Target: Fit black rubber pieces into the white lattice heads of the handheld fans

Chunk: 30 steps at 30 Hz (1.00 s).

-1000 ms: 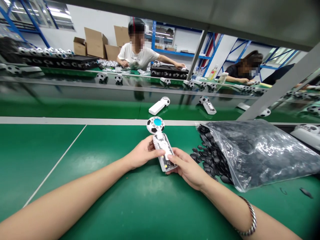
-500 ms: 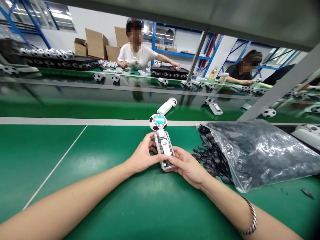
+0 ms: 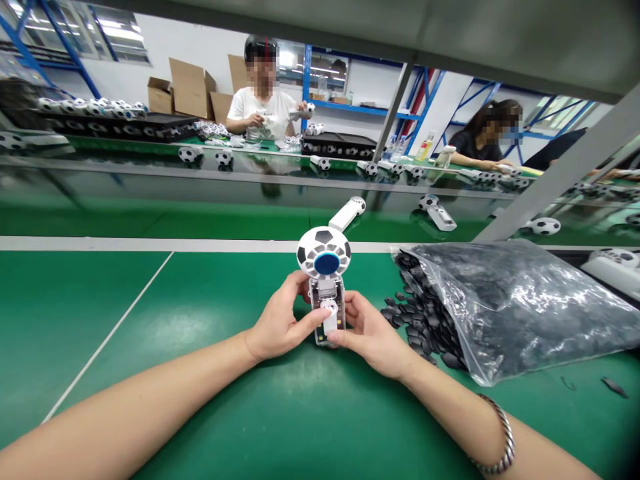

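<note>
Both my hands hold a small handheld device with a soccer-ball head [image 3: 324, 252] over the green table. Its narrow body [image 3: 327, 313] has a clear casing with electronic parts inside and a white strip down the middle. A dark blue oval with a bright rim sits on the head, facing me. My left hand [image 3: 280, 320] grips the left side of the body, its thumb on the white strip. My right hand [image 3: 375, 333] holds the lower right side, with its thumb near the bottom end. The fingers behind the body are partly hidden.
A clear plastic bag [image 3: 530, 300] spills small black pieces [image 3: 425, 327] right of my hands. Beyond the pale table edge, similar white devices [image 3: 347, 213] lie on a green belt [image 3: 225, 213]. A slanted metal post [image 3: 550, 167] stands at right. Two people sit across.
The device has tipped so its head leans nearer to me, and its oval went from bright cyan to dark blue. Nearby belt devices shifted right. The white-shirted person drew an outstretched arm in.
</note>
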Each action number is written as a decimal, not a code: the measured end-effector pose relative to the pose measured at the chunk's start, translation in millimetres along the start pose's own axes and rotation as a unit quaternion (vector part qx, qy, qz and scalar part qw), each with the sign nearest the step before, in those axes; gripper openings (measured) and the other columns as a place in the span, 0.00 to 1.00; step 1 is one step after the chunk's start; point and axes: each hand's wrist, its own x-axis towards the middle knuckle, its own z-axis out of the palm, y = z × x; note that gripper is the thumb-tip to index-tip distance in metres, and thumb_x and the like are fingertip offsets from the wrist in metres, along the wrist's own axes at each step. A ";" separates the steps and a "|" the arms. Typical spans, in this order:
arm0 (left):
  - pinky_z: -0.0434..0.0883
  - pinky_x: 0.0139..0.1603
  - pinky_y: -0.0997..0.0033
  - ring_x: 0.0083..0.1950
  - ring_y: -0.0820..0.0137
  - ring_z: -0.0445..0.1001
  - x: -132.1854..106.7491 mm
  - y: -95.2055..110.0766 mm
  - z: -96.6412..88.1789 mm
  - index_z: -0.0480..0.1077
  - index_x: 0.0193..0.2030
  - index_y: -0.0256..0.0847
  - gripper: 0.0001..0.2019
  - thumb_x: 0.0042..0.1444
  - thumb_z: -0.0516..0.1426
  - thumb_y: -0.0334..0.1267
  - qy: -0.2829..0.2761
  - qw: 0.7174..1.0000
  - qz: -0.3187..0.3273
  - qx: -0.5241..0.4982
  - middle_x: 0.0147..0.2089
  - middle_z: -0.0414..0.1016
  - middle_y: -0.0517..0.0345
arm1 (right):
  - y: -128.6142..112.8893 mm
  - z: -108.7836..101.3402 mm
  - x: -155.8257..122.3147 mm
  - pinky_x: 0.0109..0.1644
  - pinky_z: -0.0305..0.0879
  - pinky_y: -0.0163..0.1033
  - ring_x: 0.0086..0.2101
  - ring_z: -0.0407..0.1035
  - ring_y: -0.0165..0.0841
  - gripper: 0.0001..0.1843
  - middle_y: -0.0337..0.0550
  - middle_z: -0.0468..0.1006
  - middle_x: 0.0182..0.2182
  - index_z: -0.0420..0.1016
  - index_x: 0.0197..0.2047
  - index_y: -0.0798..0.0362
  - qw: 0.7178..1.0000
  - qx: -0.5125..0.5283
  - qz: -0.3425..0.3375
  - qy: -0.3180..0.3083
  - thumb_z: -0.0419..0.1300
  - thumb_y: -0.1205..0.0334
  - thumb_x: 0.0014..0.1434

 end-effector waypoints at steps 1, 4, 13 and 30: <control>0.68 0.46 0.64 0.46 0.65 0.68 -0.6 0.2 0.4 0.53 0.54 0.39 0.24 0.52 0.57 0.37 0.005 1.000 0.017 0.021 0.46 0.66 0.50 | 0.7 -0.1 0.1 0.38 0.68 0.37 0.42 0.65 0.34 0.20 0.44 0.68 0.42 0.59 0.44 0.52 1.000 -0.024 -0.015 0.005 0.63 0.64 0.50; 0.69 0.42 0.67 0.43 0.66 0.69 -1.4 0.1 1.5 0.56 0.51 0.40 0.20 0.52 0.57 0.37 0.016 0.997 0.039 0.065 0.43 0.67 0.52 | 2.5 -1.2 0.1 0.40 0.67 0.37 0.44 0.64 0.34 0.18 0.44 0.68 0.44 0.59 0.45 0.51 0.993 -0.102 -0.047 0.034 0.61 0.65 0.53; 0.69 0.45 0.67 0.45 0.66 0.69 2.6 5.2 0.1 0.58 0.50 0.38 0.18 0.53 0.57 0.36 -0.012 0.988 0.114 0.101 0.47 0.67 0.50 | 5.0 -2.1 -5.2 0.43 0.65 0.38 0.39 0.67 0.33 0.18 0.39 0.71 0.41 0.62 0.48 0.49 0.959 -0.259 -0.093 0.066 0.59 0.67 0.55; 0.67 0.47 0.63 0.45 0.64 0.70 3.7 8.6 0.8 0.61 0.51 0.40 0.16 0.57 0.52 0.40 -0.166 0.985 -0.012 0.050 0.48 0.69 0.51 | -1.0 -8.4 -2.5 0.49 0.58 0.45 0.44 0.64 0.40 0.14 0.43 0.72 0.43 0.69 0.46 0.49 0.940 -0.323 -0.098 0.046 0.59 0.57 0.56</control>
